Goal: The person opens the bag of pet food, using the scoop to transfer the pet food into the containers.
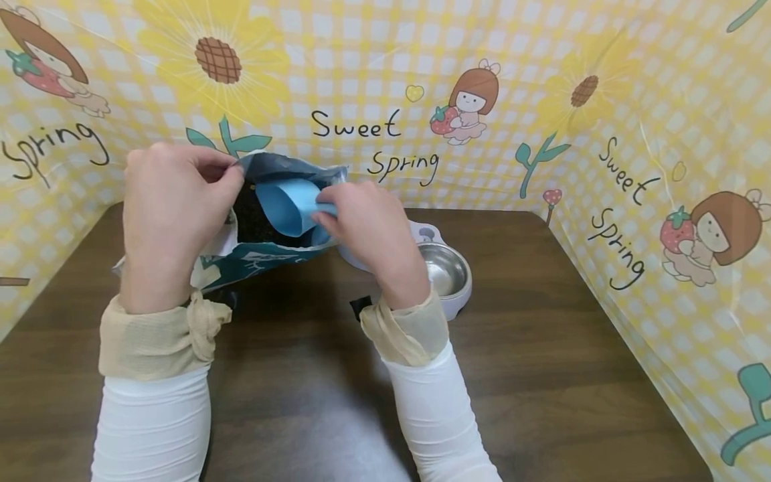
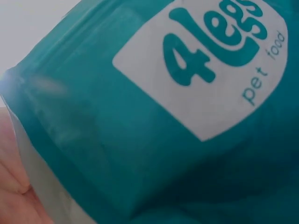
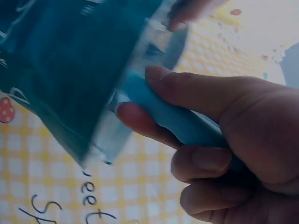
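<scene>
A teal pet food bag point(image 1: 259, 264), lettered "4Legs pet food" in the left wrist view, stands with its mouth open and dark contents inside. My left hand point(image 1: 175, 207) pinches the rim of the bag at its left side. In my right hand point(image 1: 376, 231) is the handle of a light blue scoop point(image 1: 283, 204), whose cup lies within the bag's mouth. The right wrist view shows fingers and thumb wrapped round the scoop handle point(image 3: 187, 123), beside the teal bag point(image 3: 70, 70). Whether the scoop holds any food cannot be told.
A white pet bowl stand with a metal bowl point(image 1: 446, 268) sits right of the bag, partly behind my right hand. All this rests on a dark wooden table point(image 1: 542, 375). A yellow checked cloth point(image 1: 361, 67) with printed flowers rises behind and at the sides.
</scene>
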### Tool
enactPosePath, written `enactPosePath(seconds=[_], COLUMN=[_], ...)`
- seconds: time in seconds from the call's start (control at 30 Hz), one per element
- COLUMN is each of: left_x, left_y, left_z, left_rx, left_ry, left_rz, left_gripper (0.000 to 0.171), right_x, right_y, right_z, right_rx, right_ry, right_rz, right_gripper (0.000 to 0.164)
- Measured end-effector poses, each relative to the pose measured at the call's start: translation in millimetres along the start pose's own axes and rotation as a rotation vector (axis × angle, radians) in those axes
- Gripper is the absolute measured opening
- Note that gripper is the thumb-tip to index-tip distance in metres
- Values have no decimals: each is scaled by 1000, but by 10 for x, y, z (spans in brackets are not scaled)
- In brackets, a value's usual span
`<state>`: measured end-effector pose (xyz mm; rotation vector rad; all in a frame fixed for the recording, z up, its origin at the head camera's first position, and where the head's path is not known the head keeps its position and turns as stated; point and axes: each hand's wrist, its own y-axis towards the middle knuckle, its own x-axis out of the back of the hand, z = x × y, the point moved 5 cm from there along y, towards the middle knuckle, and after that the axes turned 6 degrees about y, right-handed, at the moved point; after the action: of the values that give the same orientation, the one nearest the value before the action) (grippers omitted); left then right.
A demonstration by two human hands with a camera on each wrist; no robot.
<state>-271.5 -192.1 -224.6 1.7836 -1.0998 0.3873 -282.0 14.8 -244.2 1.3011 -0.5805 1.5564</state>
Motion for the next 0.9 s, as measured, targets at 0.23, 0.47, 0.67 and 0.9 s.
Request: enactPosePath(seconds=[0.23,0.47,0.67,0.9], left_x=[-5,-40,-41,-44], left_y=[22,39,40,37], left_z=[-2,0,-3,5], left_rx=[-5,-22,-31,-20], left_ry=[0,3,6,14], left_rz=[-4,5,4,16], left_gripper=[32,31,29,30], right_x=[-150,-204,-268,-346], right_y=[142,169,222,297], right_z=[66,49,12,-33], right_rx=[20,22,25,43], right_ry=[-67,-51,-13,50], right_rz=[-32,-29,8,53], right_gripper=[25,26,28,28])
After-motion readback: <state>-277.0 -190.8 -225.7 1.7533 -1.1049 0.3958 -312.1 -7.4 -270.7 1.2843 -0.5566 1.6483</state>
